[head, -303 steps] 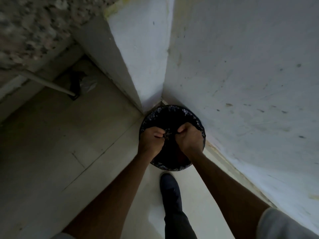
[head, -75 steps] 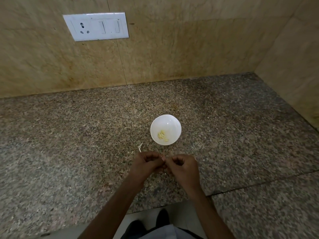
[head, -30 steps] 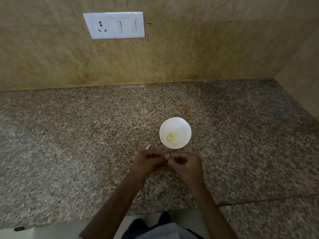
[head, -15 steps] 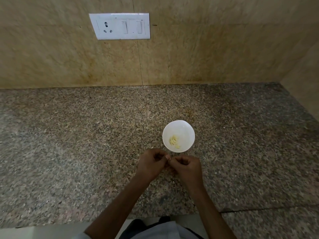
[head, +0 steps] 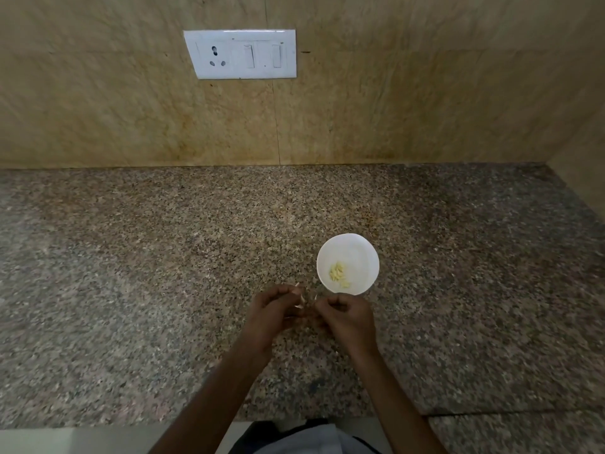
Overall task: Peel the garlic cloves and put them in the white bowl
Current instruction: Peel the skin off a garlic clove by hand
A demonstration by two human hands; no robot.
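Both hands hovered low over the speckled stone desk, close together but not quite touching. The left hand had its fingers curled and pinched a pale garlic piece at their tips. The right hand was curled too, its fingers nipping a thin pale sliver that stuck out toward the left fingers. The bits were too small to tell clove from skin. Just beyond the right fingers, nearly touching their far side, the white bowl sat on the desk, with a small heap of yellowish peeled cloves in the part of it nearest the fingers. Well beyond the fingers a tan tiled wall rose from the back of the desk, carrying a white socket and switch plate up and to the left of the left fingers.
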